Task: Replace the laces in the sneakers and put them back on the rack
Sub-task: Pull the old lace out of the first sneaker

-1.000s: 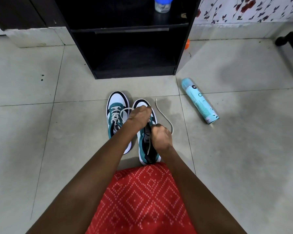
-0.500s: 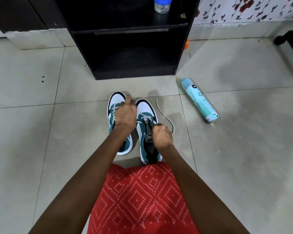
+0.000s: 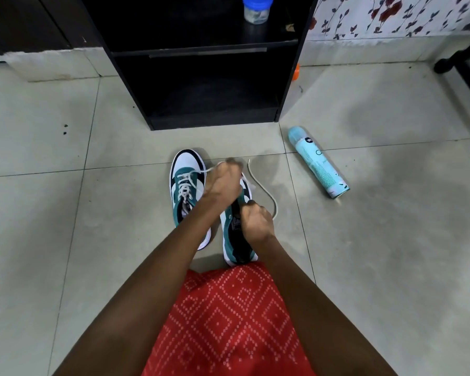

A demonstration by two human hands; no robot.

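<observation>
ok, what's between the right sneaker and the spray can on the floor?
In the head view, a loose white lace curves over the floor between the right sneaker and the spray can; the rest is bare.

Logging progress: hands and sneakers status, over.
Left hand grips lace above right sneaker; right hand pinches lace. Left sneaker laced. Spray can aside, nothing blocking.

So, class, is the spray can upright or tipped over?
Tipped over. The can lies lengthwise on the floor, with its cap end nearer the rack.
</observation>
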